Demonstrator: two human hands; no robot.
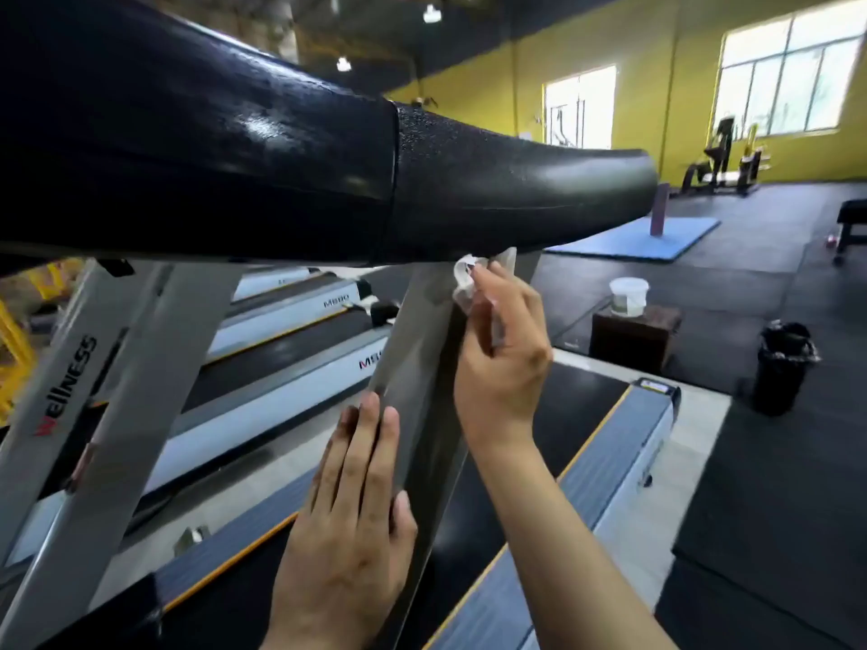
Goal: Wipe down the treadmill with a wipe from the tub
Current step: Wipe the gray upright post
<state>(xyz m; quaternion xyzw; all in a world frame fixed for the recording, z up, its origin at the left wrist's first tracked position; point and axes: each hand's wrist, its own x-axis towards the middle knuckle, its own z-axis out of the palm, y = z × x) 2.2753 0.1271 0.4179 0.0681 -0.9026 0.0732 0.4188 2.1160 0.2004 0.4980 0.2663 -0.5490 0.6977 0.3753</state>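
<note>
The treadmill's thick black handrail (281, 180) runs across the top of the view. Under it, a grey metal upright (413, 340) slants down toward the belt (577, 415). My right hand (502, 354) pinches a crumpled white wipe (464, 283) against the top of that upright, just below the handrail. Lower on the same upright rests my left hand (352, 499), its fingers straight and flat and its thumb on the upright's edge. The white wipe tub (628, 295) stands on a dark wooden box (633, 340) on the floor at the right, beyond the treadmill.
A second grey upright marked "Wellness" (70, 382) slants at the left, with more treadmills (291, 321) behind. A black bin with a liner (783, 368) stands at the right. Farther back lie a blue mat (657, 236), a bench (851, 222) and a weight machine (722, 161).
</note>
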